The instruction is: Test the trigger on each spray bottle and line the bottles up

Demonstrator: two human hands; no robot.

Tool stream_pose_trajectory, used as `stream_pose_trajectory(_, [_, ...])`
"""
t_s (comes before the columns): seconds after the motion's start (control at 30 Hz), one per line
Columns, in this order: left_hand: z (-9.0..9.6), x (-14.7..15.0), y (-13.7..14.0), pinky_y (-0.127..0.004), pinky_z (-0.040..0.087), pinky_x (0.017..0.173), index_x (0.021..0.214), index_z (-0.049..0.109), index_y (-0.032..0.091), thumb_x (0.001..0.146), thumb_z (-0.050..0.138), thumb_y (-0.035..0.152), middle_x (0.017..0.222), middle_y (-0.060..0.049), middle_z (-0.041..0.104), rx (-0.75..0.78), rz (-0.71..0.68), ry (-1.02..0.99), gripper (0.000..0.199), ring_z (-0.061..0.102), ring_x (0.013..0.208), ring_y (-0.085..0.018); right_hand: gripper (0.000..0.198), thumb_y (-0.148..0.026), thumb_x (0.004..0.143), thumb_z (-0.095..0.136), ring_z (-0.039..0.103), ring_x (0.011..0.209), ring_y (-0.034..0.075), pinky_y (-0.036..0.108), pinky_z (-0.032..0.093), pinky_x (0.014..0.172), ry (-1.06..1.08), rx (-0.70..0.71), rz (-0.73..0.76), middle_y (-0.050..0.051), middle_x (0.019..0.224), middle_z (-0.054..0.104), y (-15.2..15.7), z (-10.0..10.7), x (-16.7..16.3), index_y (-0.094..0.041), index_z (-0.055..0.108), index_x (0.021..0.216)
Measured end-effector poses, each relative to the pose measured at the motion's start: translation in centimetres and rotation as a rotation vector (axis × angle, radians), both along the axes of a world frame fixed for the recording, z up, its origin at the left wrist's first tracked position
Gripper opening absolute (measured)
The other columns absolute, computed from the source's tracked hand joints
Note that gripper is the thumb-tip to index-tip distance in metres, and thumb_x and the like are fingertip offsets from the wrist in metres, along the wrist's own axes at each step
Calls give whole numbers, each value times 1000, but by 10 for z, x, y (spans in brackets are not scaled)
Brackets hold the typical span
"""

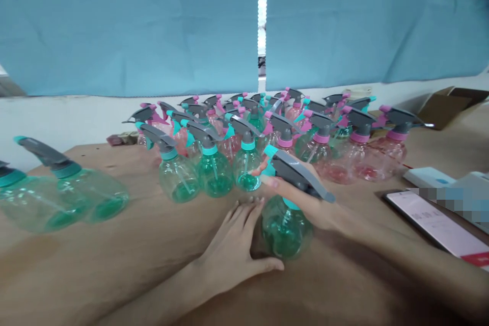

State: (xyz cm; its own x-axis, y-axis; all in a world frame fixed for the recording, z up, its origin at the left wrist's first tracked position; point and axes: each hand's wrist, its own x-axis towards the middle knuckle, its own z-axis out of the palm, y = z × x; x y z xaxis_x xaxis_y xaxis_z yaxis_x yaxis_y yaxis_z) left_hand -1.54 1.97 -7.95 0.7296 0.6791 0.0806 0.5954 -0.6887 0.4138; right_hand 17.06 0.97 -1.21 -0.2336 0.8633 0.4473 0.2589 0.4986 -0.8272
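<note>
A green spray bottle [286,229] with a grey and turquoise trigger head stands upright on the table in front of me. My right hand [305,201] is wrapped round its neck, just under the trigger head, with the thumb across the front. Beside the bottle's left side, my left hand [239,244] lies low over the table with its fingers spread and thumb out. It holds nothing; whether it touches the bottle I cannot tell. Right behind stand more green spray bottles, the nearest a small turquoise-collared spray bottle [248,163].
Several pink spray bottles [359,158] and green ones crowd the back of the wooden table [153,254]. Two green bottles [95,193] stand at the left. A phone [431,224], a white box [428,177] and an open cardboard box [451,107] are at the right. A blue curtain [133,25] hangs behind.
</note>
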Motion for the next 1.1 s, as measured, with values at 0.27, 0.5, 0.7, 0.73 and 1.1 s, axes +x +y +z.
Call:
stream_pose_trajectory(0.27, [-5, -2, -1, -55, 24, 109, 143, 34, 12, 80, 53, 70, 150, -18, 30, 83, -16, 127, 88, 25, 137, -36, 21, -40, 89, 52, 41, 55, 11, 25, 37, 52, -4, 73, -64, -5, 63, 45, 1, -4, 3, -24, 50, 75])
stream_pose_trajectory(0.5, [-3, -2, 0, -55, 25, 108, 140, 39, 10, 82, 48, 72, 149, -19, 32, 137, -50, 172, 85, 26, 137, -36, 31, -41, 89, 50, 40, 56, 12, 26, 34, 51, -46, 34, -54, -4, 61, 40, -2, 0, 6, -24, 39, 66])
stream_pose_trajectory(0.7, [-5, -3, 1, -54, 27, 107, 139, 40, 9, 86, 42, 71, 148, -19, 33, 172, -59, 193, 81, 29, 136, -35, 18, -42, 89, 52, 50, 65, 13, 27, 41, 59, 11, -75, 15, -3, 72, 50, 3, -7, 11, -25, 53, 84])
stream_pose_trajectory(0.73, [-5, -3, 1, -54, 27, 107, 140, 39, 8, 87, 42, 70, 148, -19, 33, 172, -62, 197, 81, 28, 136, -35, 15, -41, 89, 53, 52, 67, 13, 27, 42, 61, 43, -90, 15, -3, 77, 53, 4, -10, 11, -26, 55, 91])
stream_pose_trajectory(1.1, [-4, -2, 1, -53, 27, 108, 140, 38, 9, 89, 45, 64, 148, -18, 34, 182, -57, 184, 75, 29, 136, -33, 17, -35, 87, 56, 44, 54, 12, 27, 38, 53, 44, -89, -34, -4, 70, 52, 1, -10, 10, -28, 57, 102])
